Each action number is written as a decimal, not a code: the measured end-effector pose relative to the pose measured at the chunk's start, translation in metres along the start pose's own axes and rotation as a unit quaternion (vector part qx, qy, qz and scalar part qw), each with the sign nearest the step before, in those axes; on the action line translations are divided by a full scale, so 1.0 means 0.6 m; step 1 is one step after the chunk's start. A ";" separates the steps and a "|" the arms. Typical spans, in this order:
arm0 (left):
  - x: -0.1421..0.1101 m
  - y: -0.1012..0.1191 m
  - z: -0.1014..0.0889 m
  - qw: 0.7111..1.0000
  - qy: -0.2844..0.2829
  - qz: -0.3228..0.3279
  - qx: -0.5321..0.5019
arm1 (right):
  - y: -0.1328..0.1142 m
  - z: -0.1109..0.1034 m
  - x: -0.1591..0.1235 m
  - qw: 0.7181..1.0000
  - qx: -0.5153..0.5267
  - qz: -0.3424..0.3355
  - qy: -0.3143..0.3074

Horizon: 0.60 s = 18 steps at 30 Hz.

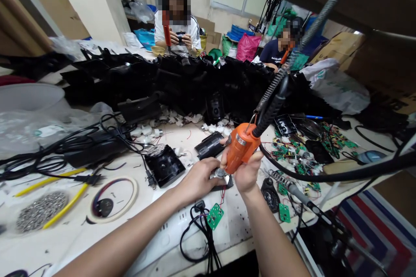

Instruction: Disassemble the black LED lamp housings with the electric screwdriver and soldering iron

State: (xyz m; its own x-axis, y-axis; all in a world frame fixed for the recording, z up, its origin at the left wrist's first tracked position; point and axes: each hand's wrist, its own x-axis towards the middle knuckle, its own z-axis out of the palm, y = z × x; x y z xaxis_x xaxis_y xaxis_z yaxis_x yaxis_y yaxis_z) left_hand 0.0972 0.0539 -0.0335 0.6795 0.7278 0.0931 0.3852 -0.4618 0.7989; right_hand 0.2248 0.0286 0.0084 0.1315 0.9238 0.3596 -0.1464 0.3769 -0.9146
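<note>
My right hand is wrapped round an orange electric screwdriver, which hangs from a coil spring and points down. Under its tip, my left hand grips a small black plastic housing near a silvery round part; the fingers and tool partly hide both. Thin red wires run from there to a green circuit board on the table. Beside that board lies a looped black cable. Just behind my hands rests a black plastic shell.
An open black case, a tape roll and a pile of screws lie left. Circuit boards and a soldering iron are right. Black housings heap up behind. Two people sit across the table.
</note>
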 end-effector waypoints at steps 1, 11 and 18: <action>0.000 0.000 0.000 1.000 -0.001 0.000 -0.003 | 0.002 0.000 -0.001 1.000 -0.005 -0.004 -0.004; 0.000 0.000 0.000 1.000 0.000 0.011 -0.013 | 0.004 0.000 -0.002 1.000 0.004 -0.009 -0.005; 0.000 0.000 0.001 1.000 0.000 0.011 -0.001 | 0.004 0.001 -0.002 1.000 -0.008 0.013 0.000</action>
State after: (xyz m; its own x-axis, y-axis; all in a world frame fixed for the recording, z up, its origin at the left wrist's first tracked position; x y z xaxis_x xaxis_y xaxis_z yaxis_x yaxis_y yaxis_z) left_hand 0.0979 0.0537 -0.0341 0.6880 0.7174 0.1097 0.3693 -0.4762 0.7980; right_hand 0.2238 0.0286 0.0060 0.1282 0.9331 0.3361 -0.1344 0.3521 -0.9263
